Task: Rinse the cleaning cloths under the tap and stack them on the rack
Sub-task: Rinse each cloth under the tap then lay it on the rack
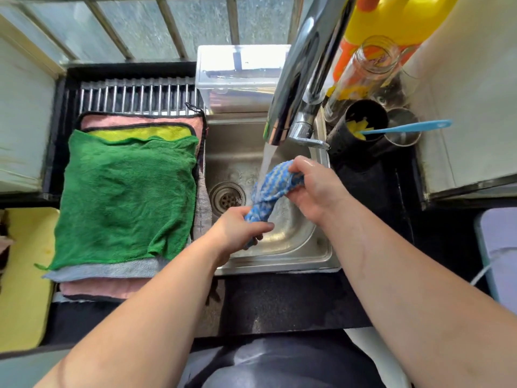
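The left grip (237, 228) and right grip (313, 189) each clench one end of the twisted blue-and-white cloth (272, 189) over the steel sink (279, 264), under water (267, 158) running from the tap (296, 79). Beside it, a green cloth (126, 197) tops the stack (112, 271) on the rack (134, 98).

- No word, brand, number or sign can be read anywhere.
- Far right: the yellow bottle (391, 21) has an orange label, its print not legible.
- The glass jar (363, 71) beside it shows a purple mark, too blurred to read.
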